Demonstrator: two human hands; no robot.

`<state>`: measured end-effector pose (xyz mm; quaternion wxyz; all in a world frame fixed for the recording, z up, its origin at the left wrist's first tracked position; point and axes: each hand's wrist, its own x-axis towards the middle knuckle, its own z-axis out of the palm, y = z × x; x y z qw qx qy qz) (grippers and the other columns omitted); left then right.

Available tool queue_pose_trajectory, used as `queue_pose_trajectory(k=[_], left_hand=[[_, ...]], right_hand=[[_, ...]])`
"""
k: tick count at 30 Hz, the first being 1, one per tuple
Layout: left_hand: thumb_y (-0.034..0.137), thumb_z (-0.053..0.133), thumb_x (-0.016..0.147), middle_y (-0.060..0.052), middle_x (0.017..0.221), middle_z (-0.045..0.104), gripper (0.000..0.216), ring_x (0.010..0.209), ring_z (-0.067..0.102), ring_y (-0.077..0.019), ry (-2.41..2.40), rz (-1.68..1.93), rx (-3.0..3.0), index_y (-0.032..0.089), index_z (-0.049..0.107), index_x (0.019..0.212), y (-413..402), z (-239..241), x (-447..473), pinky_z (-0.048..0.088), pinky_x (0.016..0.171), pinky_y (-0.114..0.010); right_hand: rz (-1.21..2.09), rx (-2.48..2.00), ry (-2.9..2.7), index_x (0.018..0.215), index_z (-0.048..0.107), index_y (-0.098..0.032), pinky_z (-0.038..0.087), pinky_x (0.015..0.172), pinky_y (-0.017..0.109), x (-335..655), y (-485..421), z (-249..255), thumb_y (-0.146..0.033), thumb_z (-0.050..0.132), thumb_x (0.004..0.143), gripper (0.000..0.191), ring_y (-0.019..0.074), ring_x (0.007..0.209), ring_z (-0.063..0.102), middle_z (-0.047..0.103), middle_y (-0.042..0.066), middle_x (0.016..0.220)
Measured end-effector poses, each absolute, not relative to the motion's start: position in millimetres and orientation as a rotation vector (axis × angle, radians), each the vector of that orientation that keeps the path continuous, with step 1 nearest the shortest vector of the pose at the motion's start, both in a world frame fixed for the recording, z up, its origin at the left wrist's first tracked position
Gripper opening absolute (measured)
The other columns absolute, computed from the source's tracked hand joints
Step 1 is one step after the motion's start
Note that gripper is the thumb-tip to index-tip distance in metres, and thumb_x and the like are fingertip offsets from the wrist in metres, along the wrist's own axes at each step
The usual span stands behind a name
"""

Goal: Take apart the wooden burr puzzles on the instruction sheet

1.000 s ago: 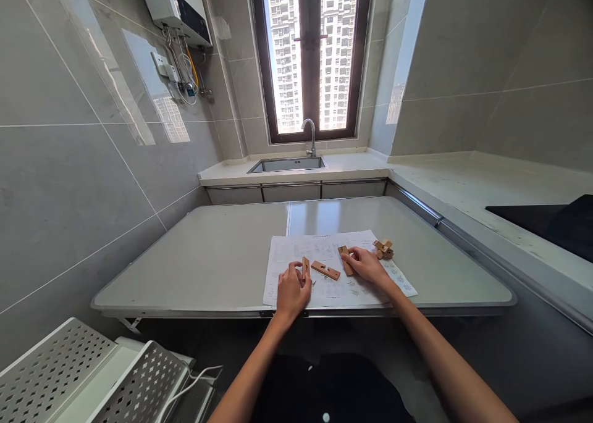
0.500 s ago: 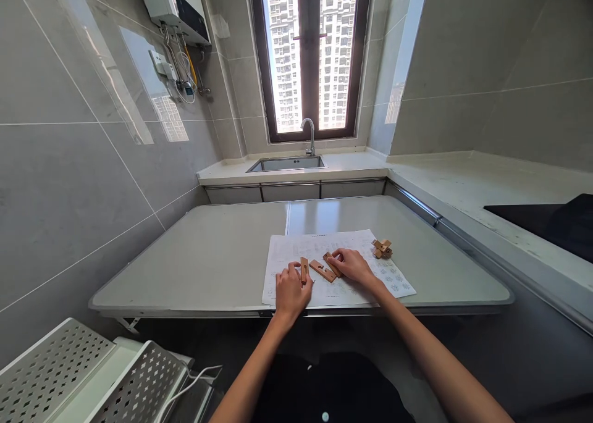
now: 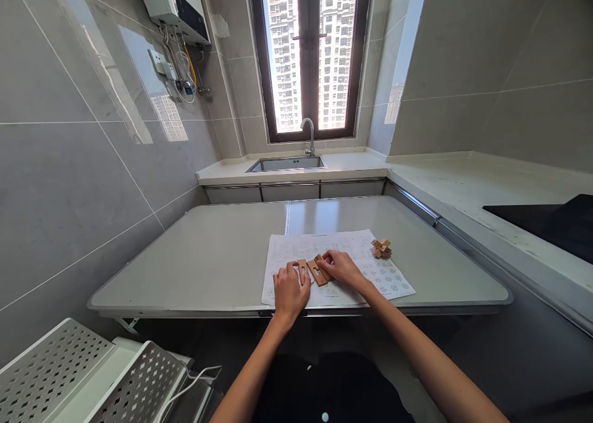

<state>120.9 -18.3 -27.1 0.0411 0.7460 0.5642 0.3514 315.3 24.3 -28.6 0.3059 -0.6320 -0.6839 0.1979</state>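
Under my left hand [image 3: 291, 286] a slotted wooden puzzle piece [image 3: 302, 271] lies on the printed paper sheet [image 3: 343, 244], its sides between my thumb and fingers. Beside it a notched wooden piece [image 3: 317, 273] lies flat and slightly tilted, close to the first one. My right hand [image 3: 341, 266] is closed on another wooden puzzle piece [image 3: 326, 275], partly hidden by my fingers, right up against the notched one. An assembled wooden burr puzzle [image 3: 382, 249] sits by the sheet's right edge.
The sheet lies on a pale folding table [image 3: 208, 256]. Behind it are a counter with a sink [image 3: 285, 163] and a faucet [image 3: 309, 136]. To the right runs a white countertop [image 3: 454, 170]. A white perforated rack [image 3: 69, 361] stands at lower left.
My right hand has moved left with its wooden piece, bringing it against the notched piece. The notched piece has turned and shifted left, closer to the piece at my left hand.
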Motion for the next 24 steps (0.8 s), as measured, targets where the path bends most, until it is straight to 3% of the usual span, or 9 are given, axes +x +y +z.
queue_pose_trajectory(k=[8,15,21,24], left_hand=[[0.042,0.064,0.091,-0.01,0.12,0.062,0.029,0.115,0.056,-0.0321,1.643,1.082,2.358,0.023,0.062,0.113,-21.6,-23.0,121.1,0.045,0.098,-0.048],[0.052,0.071,0.084,-0.014,0.139,0.057,0.051,0.135,0.046,-0.0359,1.539,0.972,2.436,0.024,0.06,0.126,-16.5,-25.3,125.3,0.039,0.111,-0.054],[0.062,0.066,0.087,-0.009,0.157,0.047,0.066,0.15,0.031,-0.0377,1.218,0.621,2.662,0.029,0.054,0.143,-3.0,-17.0,133.5,0.027,0.122,-0.055],[0.067,0.057,0.091,-0.005,0.158,0.048,0.064,0.15,0.032,-0.0357,1.197,0.525,2.688,0.031,0.055,0.145,6.6,-16.6,135.1,0.027,0.123,-0.053]], right_hand=[[0.496,-1.652,-1.8,0.095,0.078,-0.019,0.045,0.073,0.031,319.7,12.9,-32.1,-0.037,0.061,0.092,0.025,0.0249,0.085,0.07,0.078,0.009,0.089],[0.574,-1.498,-1.75,0.102,0.078,-0.021,0.05,0.086,0.035,329.5,-0.8,-36.3,-0.031,0.054,0.093,0.027,0.0253,0.09,0.072,0.079,0.01,0.106],[0.688,-1.362,-1.634,0.112,0.068,-0.023,0.053,0.08,0.034,338.3,-19.5,-43.3,-0.036,0.045,0.098,0.031,0.0211,0.079,0.072,0.08,0.004,0.097],[0.738,-1.303,-1.598,0.114,0.064,-0.024,0.054,0.083,0.034,337.2,-23.5,-45.1,-0.037,0.045,0.098,0.029,0.0197,0.08,0.072,0.08,0.004,0.102]])
